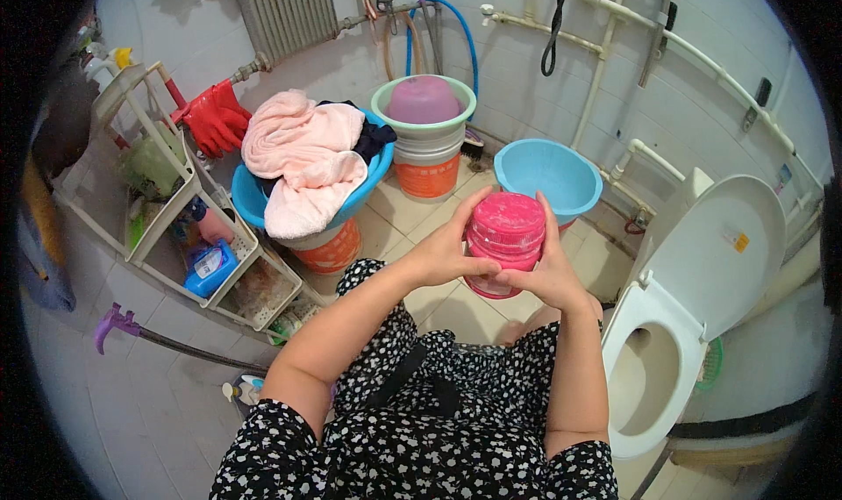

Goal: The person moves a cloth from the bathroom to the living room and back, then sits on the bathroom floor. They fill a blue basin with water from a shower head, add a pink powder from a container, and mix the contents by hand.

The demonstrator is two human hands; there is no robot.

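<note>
Between my two hands I hold a bright pink round jar (506,222) with a ridged lid, up in front of my lap. My left hand (445,247) wraps its left side, thumb across the front. On the opposite side my right hand (553,270) grips it, fingers along the wall and thumb meeting the left one. The lid looks scuffed with whitish marks and sits on the jar. Just beyond it is a light blue basin (548,174), resting on something reddish that is mostly hidden.
At left, a blue basin (375,184) on a bucket holds pink cloth (303,153) and dark cloth. Behind stands a bucket (427,175) topped by a green basin. A shelf rack (184,184) with bottles and red gloves (215,118) lines the left; a toilet (618,360), lid raised, stands right.
</note>
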